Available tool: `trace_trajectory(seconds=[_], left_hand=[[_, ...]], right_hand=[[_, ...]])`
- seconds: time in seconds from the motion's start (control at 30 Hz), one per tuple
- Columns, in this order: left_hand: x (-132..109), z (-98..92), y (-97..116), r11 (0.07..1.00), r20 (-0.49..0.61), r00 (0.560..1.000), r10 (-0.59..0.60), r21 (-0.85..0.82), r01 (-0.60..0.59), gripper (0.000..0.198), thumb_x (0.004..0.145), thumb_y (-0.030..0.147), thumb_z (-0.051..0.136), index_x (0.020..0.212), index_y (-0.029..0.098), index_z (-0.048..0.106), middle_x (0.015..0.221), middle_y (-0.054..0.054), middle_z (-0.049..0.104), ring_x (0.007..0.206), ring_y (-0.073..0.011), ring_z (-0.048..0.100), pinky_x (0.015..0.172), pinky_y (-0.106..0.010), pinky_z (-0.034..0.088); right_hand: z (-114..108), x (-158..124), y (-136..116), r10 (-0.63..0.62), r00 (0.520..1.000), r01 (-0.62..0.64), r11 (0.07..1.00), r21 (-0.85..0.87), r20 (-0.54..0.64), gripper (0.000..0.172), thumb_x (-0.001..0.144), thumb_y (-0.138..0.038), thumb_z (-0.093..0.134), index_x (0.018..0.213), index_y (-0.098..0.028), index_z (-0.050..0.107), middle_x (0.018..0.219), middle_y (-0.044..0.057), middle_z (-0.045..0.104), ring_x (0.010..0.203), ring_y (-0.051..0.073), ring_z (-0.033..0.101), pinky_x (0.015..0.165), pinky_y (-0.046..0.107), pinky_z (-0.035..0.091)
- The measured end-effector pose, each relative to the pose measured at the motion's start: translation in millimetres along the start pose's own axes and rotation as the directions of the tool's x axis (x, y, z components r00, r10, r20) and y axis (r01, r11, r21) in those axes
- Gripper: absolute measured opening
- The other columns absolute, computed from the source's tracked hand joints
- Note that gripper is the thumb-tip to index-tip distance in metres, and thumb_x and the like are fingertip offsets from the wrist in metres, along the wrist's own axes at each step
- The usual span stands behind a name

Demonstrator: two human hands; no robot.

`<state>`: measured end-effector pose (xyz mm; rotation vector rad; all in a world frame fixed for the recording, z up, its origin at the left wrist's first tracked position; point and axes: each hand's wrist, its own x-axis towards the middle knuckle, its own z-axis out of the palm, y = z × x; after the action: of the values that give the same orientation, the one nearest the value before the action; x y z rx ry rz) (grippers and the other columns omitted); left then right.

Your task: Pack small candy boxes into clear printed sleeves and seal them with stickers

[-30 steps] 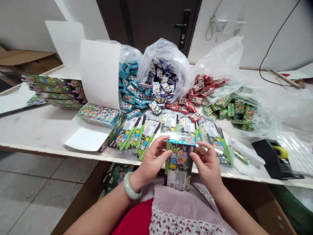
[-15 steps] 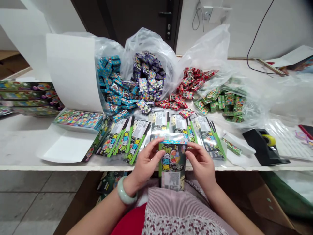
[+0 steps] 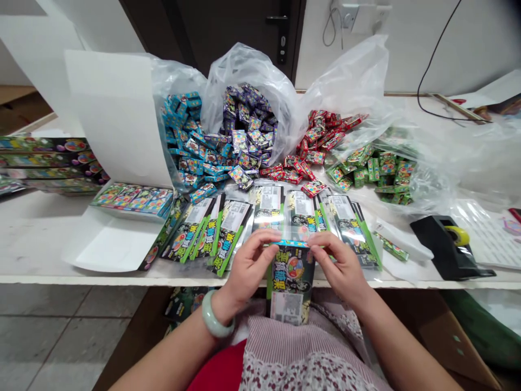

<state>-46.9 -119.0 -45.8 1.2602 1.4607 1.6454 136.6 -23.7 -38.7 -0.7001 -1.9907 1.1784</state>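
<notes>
Upright in front of my lap is a black and green printed candy packet (image 3: 292, 282), with a blue strip along its top edge. My left hand (image 3: 249, 271) pinches its upper left corner, thumb in front and fingers behind. At the upper right corner, my right hand (image 3: 344, 269) grips it the same way. The packet's back is hidden from me. Just beyond my hands, stacks of similar flat packets (image 3: 230, 233) lie fanned along the table's front edge.
Plastic bags spill small blue boxes (image 3: 189, 130), purple boxes (image 3: 254, 122), red boxes (image 3: 321, 133) and green boxes (image 3: 385, 168) behind the packets. On the left stands an open white carton (image 3: 118, 146) holding boxes. A black tape dispenser (image 3: 442, 250) stands at the right.
Both hands still hold the packet, and it has tilted and lowered slightly. My fingers now lie further inward along its blue top edge. The whole view has shifted a little.
</notes>
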Motion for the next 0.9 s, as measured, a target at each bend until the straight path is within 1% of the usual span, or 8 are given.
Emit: trace_trajectory(seconds=[0.1, 0.2, 0.27, 0.33, 0.4, 0.63, 0.77, 0.9], left_hand=[[12, 3.8, 6, 0.998, -0.027, 0.999, -0.031, -0.046, 0.03, 0.007, 0.089, 0.024, 0.062, 0.086, 0.022, 0.069, 0.1, -0.004, 0.071, 0.099, -0.0196, 0.065, 0.091, -0.036, 0.053], [19, 3.6, 7, 0.993, 0.002, 0.998, -0.069, -0.098, 0.068, 0.017, 0.087, 0.022, 0.064, 0.104, 0.025, 0.067, 0.094, -0.002, 0.074, 0.089, -0.0191, 0.069, 0.083, -0.037, 0.057], [21, 1.7, 7, 0.995, 0.018, 0.997, -0.069, -0.078, 0.07, 0.018, 0.085, 0.022, 0.066, 0.102, 0.024, 0.069, 0.094, -0.003, 0.074, 0.088, -0.0197, 0.069, 0.083, -0.039, 0.057], [22, 0.4, 8, 0.997, 0.03, 0.998, -0.051, -0.048, 0.052, 0.01, 0.083, 0.025, 0.068, 0.091, 0.022, 0.072, 0.091, -0.004, 0.073, 0.086, -0.0194, 0.068, 0.082, -0.038, 0.057], [25, 0.9, 11, 0.999, 0.038, 0.999, -0.034, -0.029, 0.035, 0.006, 0.08, 0.026, 0.07, 0.084, 0.022, 0.072, 0.085, -0.004, 0.072, 0.081, -0.0175, 0.066, 0.075, -0.035, 0.057], [42, 5.6, 23, 0.98, 0.092, 0.979, -0.182, -0.069, 0.188, 0.004, 0.074, 0.019, 0.068, 0.074, 0.018, 0.064, 0.068, 0.0, 0.064, 0.06, -0.0105, 0.056, 0.055, -0.024, 0.048], [40, -1.7, 24, 0.989, 0.187, 0.973, -0.136, -0.03, 0.144, 0.007, 0.077, 0.021, 0.066, 0.071, 0.018, 0.064, 0.073, -0.002, 0.064, 0.068, -0.0136, 0.058, 0.064, -0.029, 0.049], [35, -8.9, 24, 0.998, 0.232, 0.971, -0.061, -0.006, 0.065, 0.008, 0.083, 0.024, 0.063, 0.078, 0.019, 0.067, 0.08, -0.005, 0.066, 0.076, -0.016, 0.059, 0.072, -0.033, 0.05]], right_hand=[[-6, 13, -1, 0.105, 0.994, -0.108, 0.976, 0.191, 0.025, 0.007, 0.09, -0.029, 0.06, 0.086, -0.023, 0.058, 0.09, 0.003, 0.065, 0.086, 0.018, 0.063, 0.063, 0.027, 0.053], [-9, 22, 2, 0.199, 0.975, -0.22, 0.924, 0.312, 0.098, 0.021, 0.087, -0.03, 0.063, 0.106, -0.026, 0.057, 0.086, 0.001, 0.065, 0.071, 0.015, 0.062, 0.053, 0.024, 0.05], [-10, 23, 4, 0.166, 0.978, -0.193, 0.95, 0.247, 0.125, 0.017, 0.088, -0.03, 0.061, 0.104, -0.025, 0.062, 0.088, 0.003, 0.064, 0.073, 0.015, 0.061, 0.054, 0.025, 0.051], [-11, 23, 4, 0.107, 0.986, -0.127, 0.978, 0.165, 0.125, 0.01, 0.088, -0.031, 0.062, 0.089, -0.022, 0.065, 0.095, 0.005, 0.062, 0.083, 0.016, 0.062, 0.059, 0.026, 0.052], [-11, 25, 1, 0.083, 0.99, -0.099, 0.985, 0.142, 0.116, 0.012, 0.085, -0.032, 0.065, 0.081, -0.021, 0.063, 0.096, 0.005, 0.062, 0.088, 0.018, 0.062, 0.062, 0.028, 0.053], [-11, 43, -15, 0.249, 0.94, -0.288, 0.945, 0.152, 0.235, 0.012, 0.084, -0.03, 0.064, 0.08, -0.02, 0.062, 0.074, 0.0, 0.063, 0.06, 0.011, 0.057, 0.053, 0.025, 0.049], [-16, 45, -19, 0.198, 0.932, -0.228, 0.971, 0.069, 0.303, 0.012, 0.085, -0.029, 0.062, 0.077, -0.019, 0.062, 0.079, 0.002, 0.065, 0.066, 0.013, 0.058, 0.054, 0.025, 0.048], [-17, 38, -20, 0.129, 0.949, -0.147, 0.988, 0.042, 0.288, 0.013, 0.087, -0.032, 0.061, 0.083, -0.02, 0.065, 0.087, 0.005, 0.067, 0.074, 0.015, 0.061, 0.058, 0.027, 0.05]])
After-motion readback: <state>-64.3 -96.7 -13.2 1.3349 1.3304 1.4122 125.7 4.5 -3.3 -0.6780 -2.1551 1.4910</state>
